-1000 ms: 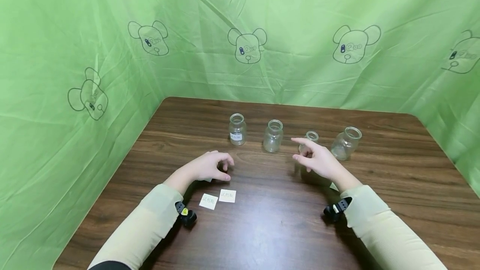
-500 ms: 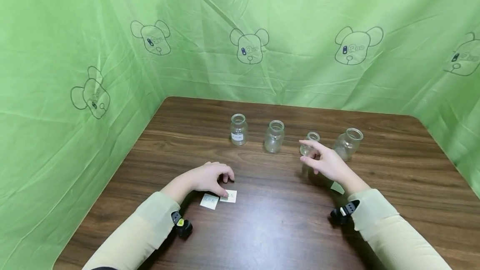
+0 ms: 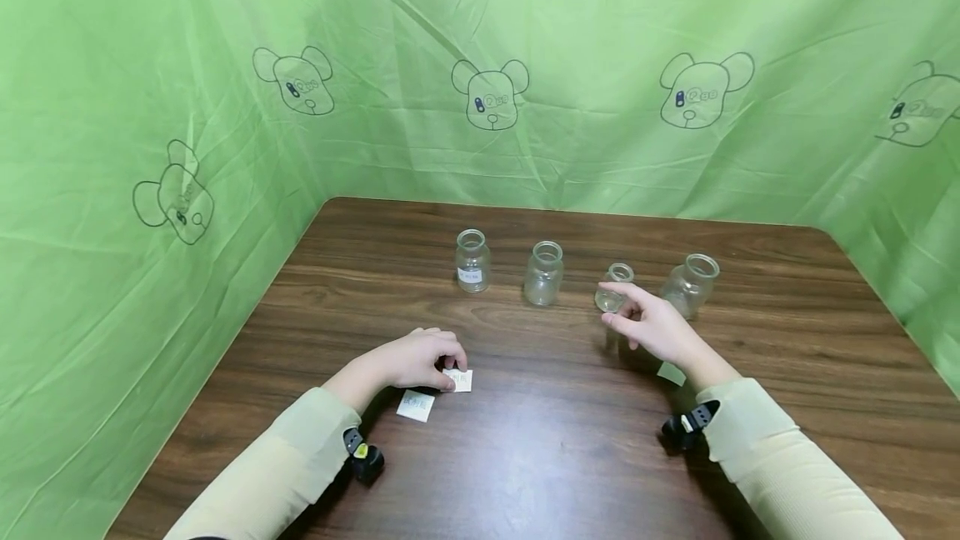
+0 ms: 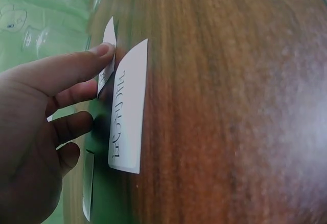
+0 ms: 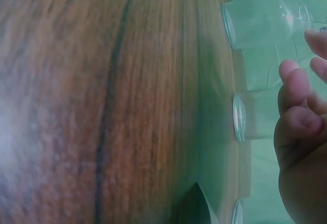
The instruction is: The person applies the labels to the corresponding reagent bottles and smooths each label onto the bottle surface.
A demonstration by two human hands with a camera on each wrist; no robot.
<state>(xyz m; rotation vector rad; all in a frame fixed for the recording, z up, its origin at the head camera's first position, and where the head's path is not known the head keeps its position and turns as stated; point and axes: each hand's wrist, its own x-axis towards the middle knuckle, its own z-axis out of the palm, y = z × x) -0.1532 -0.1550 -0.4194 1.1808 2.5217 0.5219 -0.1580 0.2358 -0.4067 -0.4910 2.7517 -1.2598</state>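
Note:
My left hand [image 3: 420,357] pinches a small white paper label [image 3: 462,380] between thumb and fingers, close over the table. Handwritten characters show on it. In the left wrist view the thumb lies across this label [image 4: 109,32]. A second label [image 4: 127,116] with similar writing lies beside it, nearer the person. Part of another slip [image 4: 88,183] shows under the palm. My right hand [image 3: 652,325] holds nothing, its fingers loosely bent in front of a small clear glass jar [image 3: 609,300]. Below the right wrist lies a pale slip [image 3: 671,373].
Along the back of the wooden table [image 3: 360,248] stand a glass jar [image 3: 472,248] with a white label on its side, a plain jar [image 3: 543,277] and, at the right, a wider jar [image 3: 686,290]. A green cloth [image 3: 585,165] hangs behind the table.
My left thumb has come down onto the label, which has shifted slightly away from the person with the hand. The right hand has moved a little to the right, uncovering more of the small jar.

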